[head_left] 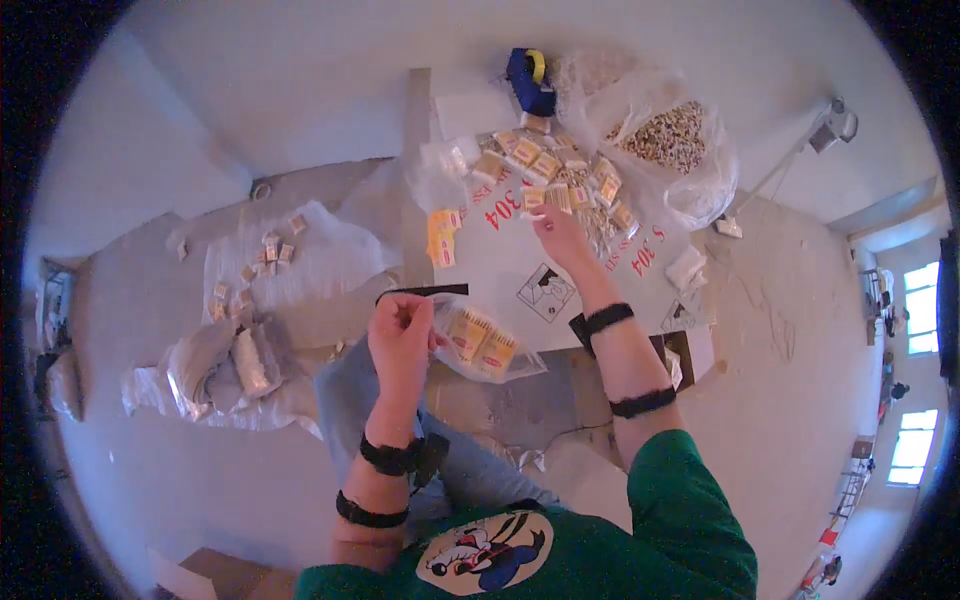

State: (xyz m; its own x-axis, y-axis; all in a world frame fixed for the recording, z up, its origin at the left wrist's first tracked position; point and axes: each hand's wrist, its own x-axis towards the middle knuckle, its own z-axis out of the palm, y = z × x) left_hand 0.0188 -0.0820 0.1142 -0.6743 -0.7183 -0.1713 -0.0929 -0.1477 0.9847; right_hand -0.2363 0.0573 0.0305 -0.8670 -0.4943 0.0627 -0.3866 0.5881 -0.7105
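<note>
My left hand (400, 328) is closed on the edge of a clear plastic bag (522, 367), just in front of the table. Inside the bag lie two flat packets (484, 342) with yellow labels, side by side. Out over the table, my right hand (562, 238) has its fingers drawn together at the near edge of a pile of similar small packets (547, 165). A small whitish bit shows at its fingertips, too small to name. A loose yellow-labelled packet (535, 196) lies right beside those fingers.
Yellow cards (442, 238) lie on the white sheet-covered table (505, 265). At the far side stand a blue tape dispenser (531, 82) and a big clear bag of small brownish pieces (672, 138). On the floor at left, plastic sheeting (330, 245) holds more packets (272, 247) and full bags (250, 360).
</note>
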